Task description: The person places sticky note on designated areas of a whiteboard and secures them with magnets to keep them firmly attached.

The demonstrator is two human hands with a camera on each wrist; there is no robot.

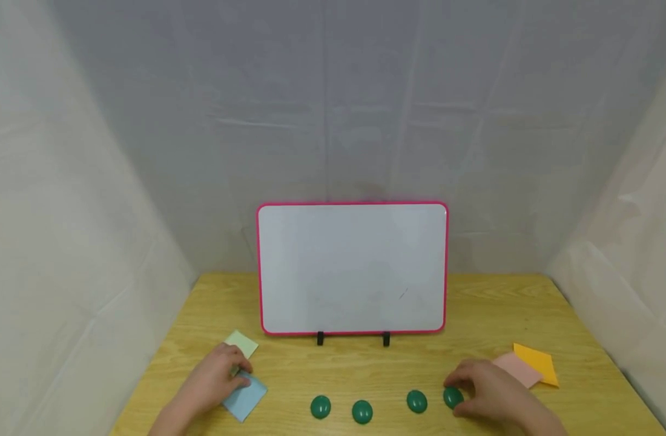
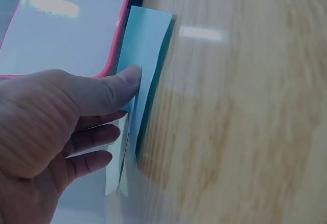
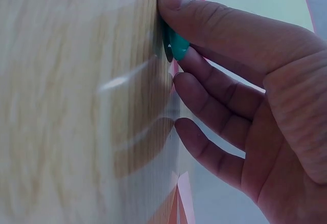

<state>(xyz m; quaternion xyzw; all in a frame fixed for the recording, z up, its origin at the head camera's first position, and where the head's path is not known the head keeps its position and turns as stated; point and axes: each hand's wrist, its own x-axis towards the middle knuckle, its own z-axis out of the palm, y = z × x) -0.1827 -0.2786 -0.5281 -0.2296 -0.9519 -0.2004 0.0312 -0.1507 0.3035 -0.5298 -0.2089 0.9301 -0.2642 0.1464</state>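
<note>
On the left side of the table my left hand (image 1: 215, 375) has its thumb on a light blue paper note (image 1: 247, 396), pinching its edge with the fingers curled beside it. A pale green note (image 1: 243, 344) lies just behind, partly covered by that hand. In the left wrist view the thumb tip overlaps the blue note (image 2: 148, 40). At the right, my right hand (image 1: 491, 390) holds a green domed round magnet (image 1: 452, 398) between thumb and fingers, low at the tabletop. The right wrist view shows the magnet (image 3: 179, 46) under the thumb, partly hidden.
A whiteboard (image 1: 352, 266) with a pink frame stands upright on black feet (image 1: 386, 339) at the back. Three more green magnets (image 1: 362, 412) lie in a row between the hands. Pink (image 1: 517, 368) and orange notes (image 1: 537, 363) overlap at the right, behind the right hand.
</note>
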